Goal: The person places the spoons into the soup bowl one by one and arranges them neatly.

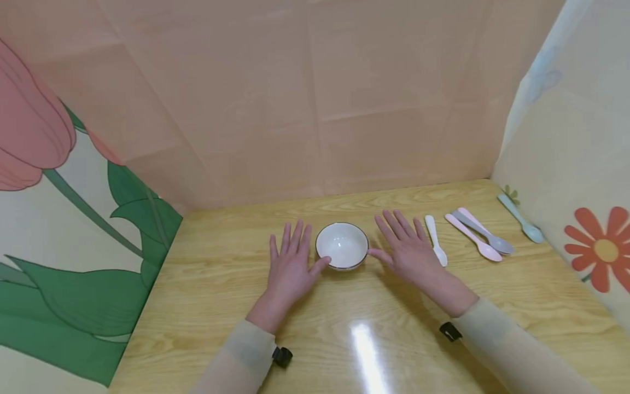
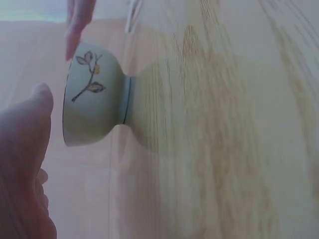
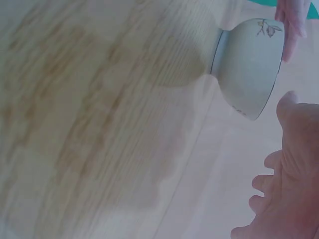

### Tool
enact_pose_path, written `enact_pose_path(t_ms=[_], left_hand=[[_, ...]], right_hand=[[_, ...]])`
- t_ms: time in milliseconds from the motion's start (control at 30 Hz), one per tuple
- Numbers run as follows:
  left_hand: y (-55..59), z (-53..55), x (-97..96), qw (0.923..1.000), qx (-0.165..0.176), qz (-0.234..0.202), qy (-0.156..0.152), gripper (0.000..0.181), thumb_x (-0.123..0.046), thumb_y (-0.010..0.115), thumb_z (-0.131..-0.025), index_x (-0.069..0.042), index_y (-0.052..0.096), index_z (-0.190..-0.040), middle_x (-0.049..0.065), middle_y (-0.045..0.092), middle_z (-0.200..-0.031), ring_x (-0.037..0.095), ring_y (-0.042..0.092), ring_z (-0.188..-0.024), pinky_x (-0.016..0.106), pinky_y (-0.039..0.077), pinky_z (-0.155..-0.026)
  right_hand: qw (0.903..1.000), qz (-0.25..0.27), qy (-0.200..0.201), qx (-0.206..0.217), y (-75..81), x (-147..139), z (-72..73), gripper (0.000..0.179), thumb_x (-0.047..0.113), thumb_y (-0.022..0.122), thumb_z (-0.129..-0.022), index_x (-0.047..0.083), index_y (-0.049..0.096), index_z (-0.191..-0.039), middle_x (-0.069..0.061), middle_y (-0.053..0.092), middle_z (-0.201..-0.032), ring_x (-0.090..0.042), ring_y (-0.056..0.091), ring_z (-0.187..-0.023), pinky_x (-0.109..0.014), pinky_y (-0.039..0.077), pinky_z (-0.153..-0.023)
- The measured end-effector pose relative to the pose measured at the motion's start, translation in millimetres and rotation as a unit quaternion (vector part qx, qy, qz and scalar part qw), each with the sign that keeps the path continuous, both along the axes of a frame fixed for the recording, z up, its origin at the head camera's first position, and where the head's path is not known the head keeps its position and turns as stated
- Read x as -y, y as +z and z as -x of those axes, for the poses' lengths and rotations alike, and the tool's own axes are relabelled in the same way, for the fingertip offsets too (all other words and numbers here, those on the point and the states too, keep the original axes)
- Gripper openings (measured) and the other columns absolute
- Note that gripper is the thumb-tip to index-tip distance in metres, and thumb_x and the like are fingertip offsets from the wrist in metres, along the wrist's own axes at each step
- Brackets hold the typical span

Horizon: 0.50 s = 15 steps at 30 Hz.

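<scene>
A white bowl (image 1: 342, 246) with a dark rim stands upright on the wooden table between my two hands. Its outside carries a brown leafy twig pattern, seen on the bowl (image 2: 94, 97) in the left wrist view. My left hand (image 1: 291, 269) is on the bowl's left, fingers spread and straight, its thumb overlapping the rim in the head view. To the right, my right hand (image 1: 412, 253) also has its fingers spread, with the thumb tip close to the rim. The right wrist view shows the bowl (image 3: 251, 64) beside that thumb. Neither hand holds anything.
A white spoon (image 1: 436, 241) lies just right of my right hand. Farther right are a pink spoon (image 1: 473, 237) and a grey spoon (image 1: 484, 232) over another pink one. A pale green spoon (image 1: 520, 219) lies by the right wall. A peach backdrop (image 1: 315, 109) closes the rear.
</scene>
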<state>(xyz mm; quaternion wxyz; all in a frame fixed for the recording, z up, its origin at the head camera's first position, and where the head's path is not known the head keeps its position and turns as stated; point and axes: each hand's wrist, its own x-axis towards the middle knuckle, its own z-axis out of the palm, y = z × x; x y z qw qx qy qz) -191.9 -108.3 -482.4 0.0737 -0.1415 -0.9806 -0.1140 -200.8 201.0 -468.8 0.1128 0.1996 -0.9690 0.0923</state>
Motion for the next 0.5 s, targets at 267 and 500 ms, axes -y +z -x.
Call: enact_pose_path(t_ms=[267,500], left_hand=[[-5.5,0.7,-5.7,0.9986,0.007,-0.051,-0.012,0.1,-0.078,0.045,-0.107,-0.016,0.013,-0.179,0.008,0.007,-0.185,0.031,-0.006,-0.17,0.068,0.0,-0.133],[-7.4,2.4,-12.2,0.9957,0.021,-0.087,-0.026,0.098,-0.073,0.05,-0.108,-0.013,0.017,-0.178,0.01,0.012,-0.184,0.036,0.002,-0.17,0.069,0.003,-0.132]], right_hand=[[0.9999,0.011,0.007,0.001,0.3,0.7,-2.3,0.088,0.051,0.067,-0.109,0.007,0.03,-0.174,-0.021,0.027,-0.179,-0.042,0.019,-0.167,-0.072,0.012,-0.131],[0.9998,0.014,0.009,0.004,-1.2,4.0,-1.0,0.088,0.052,0.068,-0.108,0.006,0.032,-0.174,-0.021,0.028,-0.179,-0.042,0.02,-0.166,-0.072,0.015,-0.13]])
